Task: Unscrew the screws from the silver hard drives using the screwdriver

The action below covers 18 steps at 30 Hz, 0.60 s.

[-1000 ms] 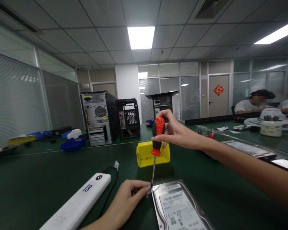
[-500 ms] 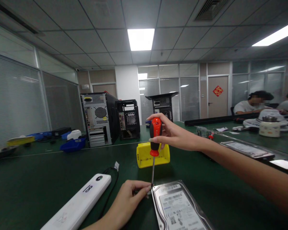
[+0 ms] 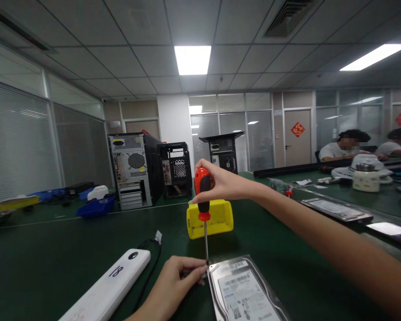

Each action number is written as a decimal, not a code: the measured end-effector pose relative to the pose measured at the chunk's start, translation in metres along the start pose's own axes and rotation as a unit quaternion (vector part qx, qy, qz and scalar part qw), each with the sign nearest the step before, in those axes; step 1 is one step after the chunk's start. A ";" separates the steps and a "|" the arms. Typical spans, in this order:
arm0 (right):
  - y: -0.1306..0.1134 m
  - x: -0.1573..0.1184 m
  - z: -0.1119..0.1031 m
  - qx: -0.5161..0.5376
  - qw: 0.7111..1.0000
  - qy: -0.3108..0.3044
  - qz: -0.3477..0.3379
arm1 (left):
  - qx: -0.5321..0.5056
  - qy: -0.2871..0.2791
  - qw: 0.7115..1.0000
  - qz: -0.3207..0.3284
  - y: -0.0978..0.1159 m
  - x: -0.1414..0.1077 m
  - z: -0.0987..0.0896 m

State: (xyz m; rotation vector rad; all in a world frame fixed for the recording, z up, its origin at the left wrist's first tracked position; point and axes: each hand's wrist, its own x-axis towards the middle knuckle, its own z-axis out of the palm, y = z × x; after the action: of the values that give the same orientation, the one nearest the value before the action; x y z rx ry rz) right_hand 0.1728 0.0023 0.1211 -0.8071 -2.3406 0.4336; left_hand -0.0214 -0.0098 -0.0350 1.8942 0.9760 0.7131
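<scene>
Screwdriver (image 3: 204,206), gripped by the right hand (image 3: 222,182) at frame centre, is best kept upright at the corner of the drive (image 3: 245,290), lower centre, pressed lightly beside the left hand (image 3: 175,281), whose hold cannot be told.

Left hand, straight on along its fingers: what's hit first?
Probably the screwdriver tip, right at the left hand's fingertips, then the hard drive's far left corner. Depth's unclear; they may already touch.
</scene>
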 end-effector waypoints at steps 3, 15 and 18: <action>0.003 0.005 0.005 -0.018 0.999 0.023 -0.031 | -0.014 0.020 1.000 0.001 -0.003 0.000 0.000; -0.004 0.008 0.016 -0.089 0.992 0.068 -0.056 | -0.030 0.031 0.999 -0.004 0.006 0.004 0.008; -0.004 0.008 0.018 -0.112 0.987 0.088 -0.077 | -0.031 0.036 0.999 -0.007 0.006 0.003 0.008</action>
State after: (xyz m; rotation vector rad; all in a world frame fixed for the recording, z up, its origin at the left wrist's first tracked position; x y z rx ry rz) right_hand 0.1544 0.0022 0.1127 -0.7267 -2.2892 0.0299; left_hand -0.0115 -0.0126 -0.0336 1.8166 0.9991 0.7989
